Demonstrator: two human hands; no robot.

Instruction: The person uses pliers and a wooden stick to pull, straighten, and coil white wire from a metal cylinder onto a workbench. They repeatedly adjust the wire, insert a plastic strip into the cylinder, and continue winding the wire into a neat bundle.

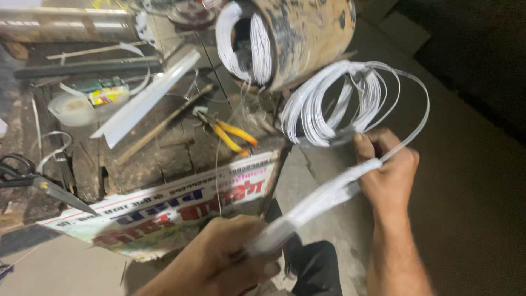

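Both hands are closed on one bundle of white wire (323,194): the left hand (230,257) clamps its lower end, the right hand (386,170) pinches it where it runs into the looped coil (339,104) — just right of the rusty drum (304,38). By my judgement the work is midway; many turns already lie gathered in the coil below the drum, yet a straight stretch remains between the hands. That stretch's long axis slants from lower left up to the right, towards the coil; yellow-handled pliers (230,134) lie left of the drum's base.
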